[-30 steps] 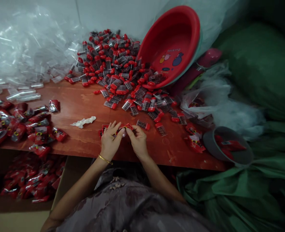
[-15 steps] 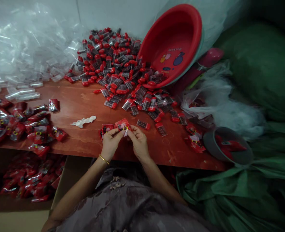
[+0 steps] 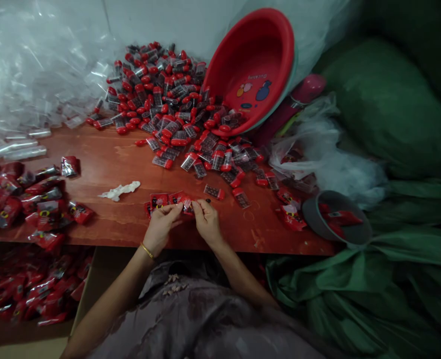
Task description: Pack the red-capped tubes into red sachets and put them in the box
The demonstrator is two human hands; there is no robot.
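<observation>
My left hand point(image 3: 159, 227) pinches a small red printed card point(image 3: 186, 205) between thumb and fingers, just above the table's front part. Opposite it, my right hand point(image 3: 207, 222) is closed at the card's right edge, thumb against fingertips. The fingers partly cover the card, and its lower side is hidden. More red printed cards point(image 3: 158, 200) lie on the table directly behind my left hand. A small clear pack with a red cap point(image 3: 214, 192) rests just beyond my right hand.
Red-capped clear packs point(image 3: 168, 99) are heaped at the back, spilling from a tilted red basin point(image 3: 250, 65). Clear sleeves point(image 3: 26, 149) and filled red packets point(image 3: 48, 214) lie left. A crumpled white scrap point(image 3: 120, 191) is near the middle. On the right stands a grey bowl point(image 3: 310, 219).
The card has tipped down from facing me and shows less of its front. My fingers have shifted around it. The whole scene sits a little further left as the view has turned.
</observation>
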